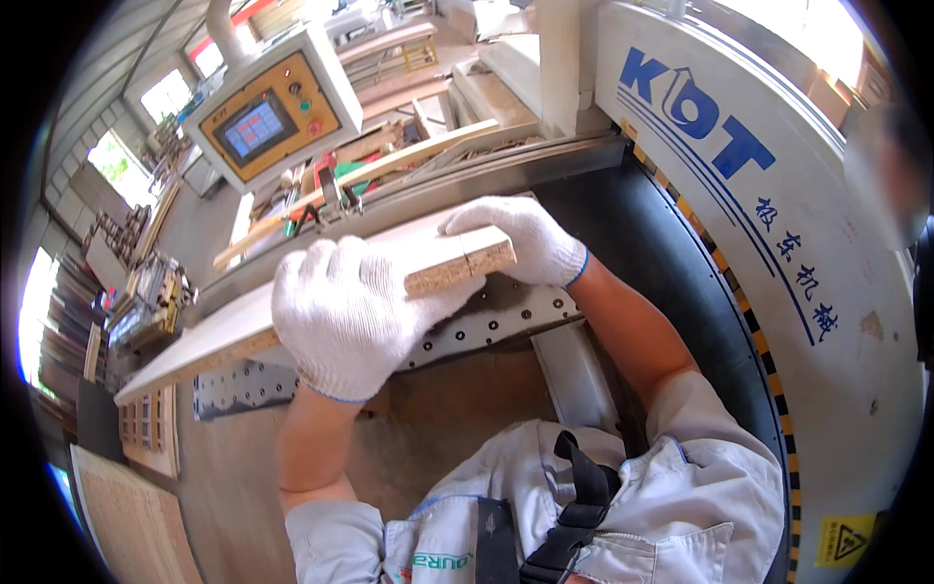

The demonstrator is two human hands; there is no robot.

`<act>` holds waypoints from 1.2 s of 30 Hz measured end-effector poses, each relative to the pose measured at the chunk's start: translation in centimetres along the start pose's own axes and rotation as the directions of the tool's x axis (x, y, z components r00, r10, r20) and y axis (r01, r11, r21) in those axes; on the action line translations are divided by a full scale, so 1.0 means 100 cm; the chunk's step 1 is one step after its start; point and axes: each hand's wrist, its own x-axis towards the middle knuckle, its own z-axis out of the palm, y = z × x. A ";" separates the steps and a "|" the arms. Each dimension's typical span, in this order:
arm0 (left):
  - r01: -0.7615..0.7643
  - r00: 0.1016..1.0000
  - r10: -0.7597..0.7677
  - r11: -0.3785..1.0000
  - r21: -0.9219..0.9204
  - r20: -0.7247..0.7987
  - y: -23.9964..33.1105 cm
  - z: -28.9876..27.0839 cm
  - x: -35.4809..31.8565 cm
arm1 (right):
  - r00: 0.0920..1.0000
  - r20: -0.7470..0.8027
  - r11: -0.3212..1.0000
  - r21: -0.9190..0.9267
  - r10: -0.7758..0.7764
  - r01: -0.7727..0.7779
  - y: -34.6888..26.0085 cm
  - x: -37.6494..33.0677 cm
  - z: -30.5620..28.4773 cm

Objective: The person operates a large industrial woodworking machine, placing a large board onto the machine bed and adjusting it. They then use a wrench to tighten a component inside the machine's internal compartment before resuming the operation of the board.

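Note:
Both my hands wear white knit gloves. My left hand point(350, 302) is closed round the left side of a pale-faced chipboard piece point(462, 268), its thumb underneath. Closed over the far right side of the same piece is my right hand point(520, 238). The piece's raw, speckled end faces me, and a thin dark line crosses its top and end. Beneath and behind my hands a long pale panel point(214, 336) lies slanted across a metal table dotted with small round studs point(467, 336). My left hand hides part of that panel and of the piece.
A control box with a screen point(258, 127) hangs at the far left. To the right stands a large white machine housing point(720, 185), edged by a yellow-and-black striped strip point(744, 302). Wood offcuts point(418, 151) lie beyond the metal rail. A board point(131, 506) stands at lower left.

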 end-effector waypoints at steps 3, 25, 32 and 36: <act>0.007 1.000 -0.007 1.000 0.010 -0.018 -0.001 0.005 0.002 | 1.000 0.007 1.000 0.026 -0.002 0.002 0.002 0.003 0.002; 0.063 0.998 -0.065 0.993 -0.101 -0.016 -0.008 0.005 0.015 | 0.999 0.023 0.996 0.088 0.022 -0.024 0.003 0.010 -0.006; 0.224 0.972 -0.204 0.955 -0.197 0.119 -0.018 0.003 0.039 | 0.994 -0.009 0.992 0.074 0.108 -0.107 0.006 0.020 -0.005; 0.230 0.970 -0.197 0.930 -0.287 0.138 -0.024 0.006 0.042 | 0.988 0.001 0.987 0.049 0.153 -0.153 0.005 0.026 -0.010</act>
